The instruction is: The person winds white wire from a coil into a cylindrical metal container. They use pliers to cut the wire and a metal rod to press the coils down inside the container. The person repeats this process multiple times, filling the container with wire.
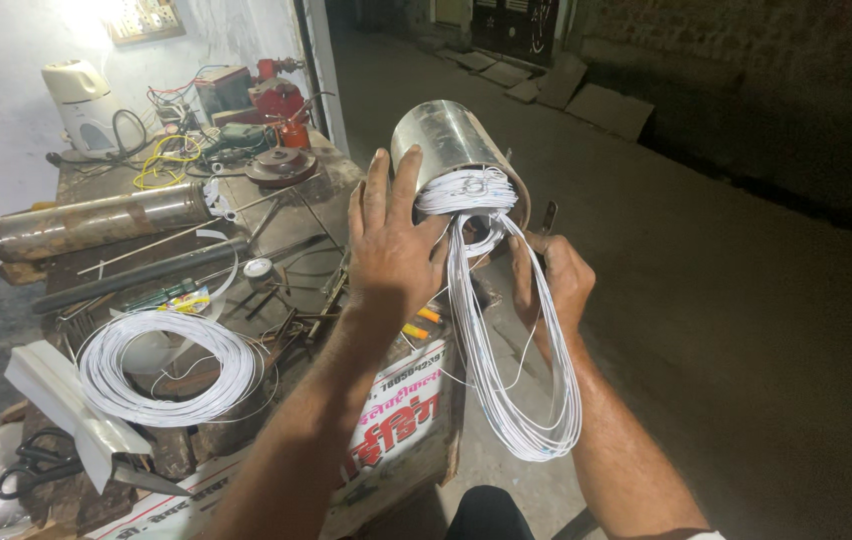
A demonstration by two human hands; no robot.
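Note:
A shiny metal cylinder point(446, 140) stands tilted at the workbench's right corner, its open end toward me and filled with white wire windings point(466, 190). My left hand point(391, 235) lies flat against the cylinder's near rim, fingers spread over the windings. A long loop of white wire point(516, 400) hangs out of the opening and down over my right forearm. My right hand point(551, 280) is closed on this loop just below the cylinder.
A second coil of white wire point(166, 370) lies on the cluttered workbench point(276, 215), with a long rusty metal tube point(96, 220), rods, hand tools and scissors point(36, 465). A white kettle point(81, 100) and tangled cables stand at the back. Dark ground lies to the right.

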